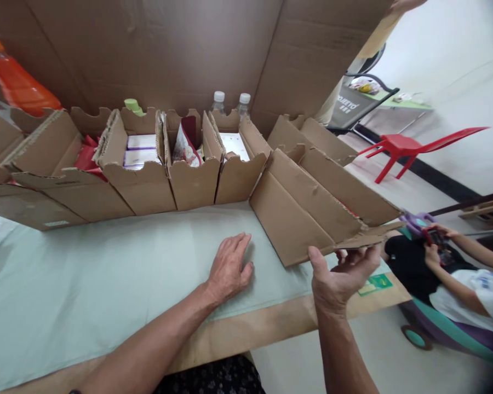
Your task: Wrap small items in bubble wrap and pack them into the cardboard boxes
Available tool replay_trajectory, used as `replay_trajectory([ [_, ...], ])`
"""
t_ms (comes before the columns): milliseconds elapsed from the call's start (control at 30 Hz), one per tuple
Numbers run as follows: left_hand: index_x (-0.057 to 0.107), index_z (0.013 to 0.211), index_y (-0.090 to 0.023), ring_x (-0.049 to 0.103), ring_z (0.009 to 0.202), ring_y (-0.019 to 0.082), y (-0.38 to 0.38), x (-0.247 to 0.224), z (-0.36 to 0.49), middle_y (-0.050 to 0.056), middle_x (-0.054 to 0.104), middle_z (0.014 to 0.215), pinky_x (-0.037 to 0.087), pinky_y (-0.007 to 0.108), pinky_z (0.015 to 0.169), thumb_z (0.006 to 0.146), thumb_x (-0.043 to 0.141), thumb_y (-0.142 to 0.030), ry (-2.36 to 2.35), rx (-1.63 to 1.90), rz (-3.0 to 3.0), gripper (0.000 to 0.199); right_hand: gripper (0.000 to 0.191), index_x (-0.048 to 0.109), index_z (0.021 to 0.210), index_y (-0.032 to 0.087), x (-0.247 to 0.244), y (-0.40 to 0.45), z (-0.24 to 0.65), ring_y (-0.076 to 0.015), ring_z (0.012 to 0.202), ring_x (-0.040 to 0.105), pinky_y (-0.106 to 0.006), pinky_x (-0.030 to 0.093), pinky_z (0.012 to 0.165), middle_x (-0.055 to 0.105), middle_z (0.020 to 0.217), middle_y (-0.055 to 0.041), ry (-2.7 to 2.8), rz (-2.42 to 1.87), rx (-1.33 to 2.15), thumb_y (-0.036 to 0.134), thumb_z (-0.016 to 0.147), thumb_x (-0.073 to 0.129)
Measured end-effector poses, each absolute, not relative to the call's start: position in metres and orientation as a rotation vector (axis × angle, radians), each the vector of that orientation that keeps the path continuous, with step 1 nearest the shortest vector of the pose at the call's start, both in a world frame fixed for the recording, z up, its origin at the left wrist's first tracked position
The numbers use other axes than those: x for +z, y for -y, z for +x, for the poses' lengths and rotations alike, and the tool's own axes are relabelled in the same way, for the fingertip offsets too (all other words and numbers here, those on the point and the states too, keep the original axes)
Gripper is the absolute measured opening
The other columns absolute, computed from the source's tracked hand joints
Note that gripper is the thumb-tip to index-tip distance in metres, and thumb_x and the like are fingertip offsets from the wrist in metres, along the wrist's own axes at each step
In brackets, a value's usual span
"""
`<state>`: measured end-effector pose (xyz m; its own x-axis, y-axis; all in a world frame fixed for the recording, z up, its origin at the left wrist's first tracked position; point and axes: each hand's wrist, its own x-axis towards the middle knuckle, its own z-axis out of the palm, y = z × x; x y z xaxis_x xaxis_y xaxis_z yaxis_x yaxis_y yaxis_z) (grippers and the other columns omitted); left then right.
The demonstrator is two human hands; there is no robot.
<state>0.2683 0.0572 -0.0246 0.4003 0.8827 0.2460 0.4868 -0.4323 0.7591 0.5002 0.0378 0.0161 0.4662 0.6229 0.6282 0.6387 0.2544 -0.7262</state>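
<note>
My left hand [230,269] lies on the pale green cloth [148,273] with its fingers stretched out and nothing in it. Angled at the right end of the row is an open-topped cardboard box [298,210]. My right hand [340,279] grips its near lower end, thumb on the side and fingers at the end panel; their tips are partly hidden. A glimpse of red shows inside that box. Beside it, several cardboard bins stand in a row, holding white-and-purple packs [142,150], a patterned pouch [187,143], a white box [234,145] and red packaging [88,156].
A tall cardboard panel [168,54] rises behind the bins. Bottles with white caps [219,98] and an orange bottle [20,79] stand there. Right of the table are a red chair [402,146] and a seated person [464,290] holding a phone. A green card [376,284] lies near the table edge.
</note>
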Motion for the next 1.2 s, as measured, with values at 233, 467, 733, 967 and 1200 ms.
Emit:
replay_trajectory([
  [233, 0.051, 0.152, -0.012, 0.055, 0.143, 0.036, -0.056, -0.022, 0.271, 0.020, 0.059, 0.154, 0.041, 0.061, 0.125, 0.083, 0.057, -0.020, -1.187, 0.870, 2.080, 0.069, 0.105, 0.024, 0.161, 0.028, 0.013, -0.063, 0.485, -0.0358, 0.147, 0.048, -0.060, 0.045, 0.115, 0.043, 0.157, -0.0178, 1.187, -1.373, -0.009, 0.057, 0.079, 0.081],
  [467, 0.053, 0.148, -0.015, 0.056, 0.141, 0.036, -0.055, -0.019, 0.273, 0.020, 0.060, 0.153, 0.043, 0.062, 0.123, 0.083, 0.056, -0.017, -1.199, 0.880, 2.087, 0.065, 0.106, 0.033, 0.157, 0.019, 0.014, -0.121, 0.488, -0.0419, 0.151, 0.038, -0.066, 0.034, 0.120, 0.040, 0.158, -0.0242, 1.285, -1.603, -0.074, 0.069, 0.076, 0.079],
  [733, 0.060, 0.140, -0.012, 0.058, 0.138, 0.036, -0.055, -0.017, 0.273, 0.021, 0.062, 0.149, 0.044, 0.059, 0.122, 0.082, 0.058, -0.015, -1.208, 0.878, 2.109, 0.058, 0.077, 0.046, 0.150, 0.018, 0.010, -0.116, 0.464, -0.0386, 0.134, 0.054, -0.061, 0.041, 0.113, 0.051, 0.148, -0.0233, 1.527, -1.651, -0.184, 0.064, 0.090, 0.065],
  [967, 0.060, 0.139, -0.014, 0.056, 0.139, 0.034, -0.056, -0.017, 0.274, 0.019, 0.063, 0.149, 0.043, 0.058, 0.123, 0.081, 0.058, -0.014, -1.226, 0.853, 2.133, 0.058, 0.067, 0.050, 0.153, 0.019, 0.000, -0.128, 0.454, -0.0373, 0.143, 0.050, -0.054, 0.045, 0.113, 0.053, 0.153, -0.0207, 1.774, -1.648, -0.135, 0.044, 0.091, 0.060],
  [1200, 0.061, 0.138, -0.011, 0.057, 0.139, 0.035, -0.057, -0.015, 0.274, 0.021, 0.062, 0.149, 0.043, 0.059, 0.123, 0.081, 0.058, -0.016, -1.206, 0.859, 2.130, 0.058, 0.062, 0.060, 0.145, 0.018, 0.007, -0.141, 0.468, -0.0366, 0.146, 0.051, -0.060, 0.042, 0.119, 0.054, 0.157, -0.0198, 1.932, -1.535, 0.055, 0.041, 0.087, 0.062],
])
